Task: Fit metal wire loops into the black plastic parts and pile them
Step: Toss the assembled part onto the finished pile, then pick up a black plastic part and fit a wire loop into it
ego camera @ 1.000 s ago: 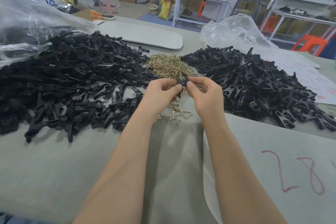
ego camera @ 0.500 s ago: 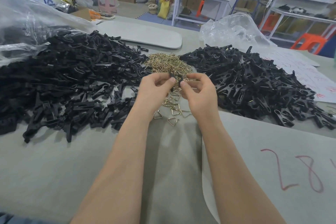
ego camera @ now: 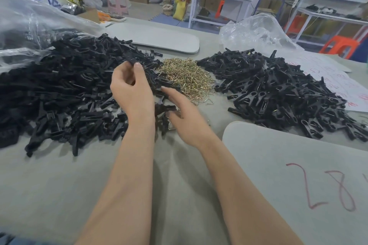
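Left hand (ego camera: 131,91) pinches black part (ego camera: 131,61) beside wire loops (ego camera: 186,77).

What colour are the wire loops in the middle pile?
The wire loops are brassy gold; head view.

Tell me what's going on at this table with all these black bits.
A person is assembling clips at a grey table. The left hand pinches one black plastic part, raised over the big left pile. The right hand reaches low, fingers out, just in front of the heap of gold-coloured wire loops. A second pile of black parts lies to the right.
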The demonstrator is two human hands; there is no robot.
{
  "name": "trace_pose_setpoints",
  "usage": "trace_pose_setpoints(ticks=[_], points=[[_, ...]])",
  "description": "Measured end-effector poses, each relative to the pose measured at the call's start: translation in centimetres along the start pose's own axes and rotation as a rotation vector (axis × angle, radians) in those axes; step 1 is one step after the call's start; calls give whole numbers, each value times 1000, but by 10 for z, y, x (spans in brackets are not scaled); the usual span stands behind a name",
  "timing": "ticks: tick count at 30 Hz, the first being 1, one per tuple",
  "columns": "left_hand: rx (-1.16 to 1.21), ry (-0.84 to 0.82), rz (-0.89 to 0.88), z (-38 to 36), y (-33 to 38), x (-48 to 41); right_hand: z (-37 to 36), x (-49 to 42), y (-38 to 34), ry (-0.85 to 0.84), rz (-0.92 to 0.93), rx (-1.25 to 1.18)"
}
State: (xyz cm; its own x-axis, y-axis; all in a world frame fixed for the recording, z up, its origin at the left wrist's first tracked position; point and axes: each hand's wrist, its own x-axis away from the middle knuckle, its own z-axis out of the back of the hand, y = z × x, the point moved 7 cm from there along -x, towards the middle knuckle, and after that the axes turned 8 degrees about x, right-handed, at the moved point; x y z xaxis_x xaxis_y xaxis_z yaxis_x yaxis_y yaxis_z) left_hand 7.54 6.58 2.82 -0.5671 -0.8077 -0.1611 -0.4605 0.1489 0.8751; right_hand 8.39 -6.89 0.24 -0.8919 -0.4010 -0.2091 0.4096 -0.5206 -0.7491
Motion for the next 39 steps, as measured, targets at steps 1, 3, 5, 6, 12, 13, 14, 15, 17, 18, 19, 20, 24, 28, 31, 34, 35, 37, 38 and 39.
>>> trace_pose_setpoints(ticks=[1,3,5,6,12,13,14,15,17,18,19,20,24,28,31,34,35,37,38,39], points=[[1,4,-2,0,1,0,1,1,1,24,0,103],[22,-17,41,-2,-4,1,8,3,4,108,-23,222],[16,-50,81,-5,-7,3,16,3,7,169,-88,303],[15,-66,100,-6,-10,4,17,3,9,166,-120,359],[3,-153,166,-14,-15,11,-15,5,1,-20,-65,583],[-4,-165,170,-15,-15,12,-17,4,0,-24,-47,582],[-8,-175,174,-16,-16,13,-16,4,1,-20,-46,567],[-14,-185,179,-16,-17,13,-12,3,2,-10,-67,525],[-39,-217,199,-19,-20,15,3,3,8,31,-157,336],[-50,-240,214,-21,-22,16,13,4,11,66,-202,184],[-53,-267,231,-23,-24,17,24,5,13,114,-228,9],[-54,-299,249,-25,-26,19,35,6,16,168,-244,-166],[-158,-580,305,-43,-34,36,62,12,33,332,-320,-739],[-234,-792,297,-56,-34,53,66,11,38,398,-311,-860],[-245,-799,294,-56,-34,53,72,11,37,473,-268,-698],[-244,-809,295,-56,-35,54,74,11,35,511,-234,-549],[-236,-809,296,-56,-35,54,74,10,33,509,-223,-501],[-211,-788,300,-55,-36,52,74,10,31,489,-197,-405],[-194,-776,306,-55,-37,50,74,10,30,479,-185,-358],[-179,-770,315,-54,-37,50,75,10,29,474,-176,-318]])
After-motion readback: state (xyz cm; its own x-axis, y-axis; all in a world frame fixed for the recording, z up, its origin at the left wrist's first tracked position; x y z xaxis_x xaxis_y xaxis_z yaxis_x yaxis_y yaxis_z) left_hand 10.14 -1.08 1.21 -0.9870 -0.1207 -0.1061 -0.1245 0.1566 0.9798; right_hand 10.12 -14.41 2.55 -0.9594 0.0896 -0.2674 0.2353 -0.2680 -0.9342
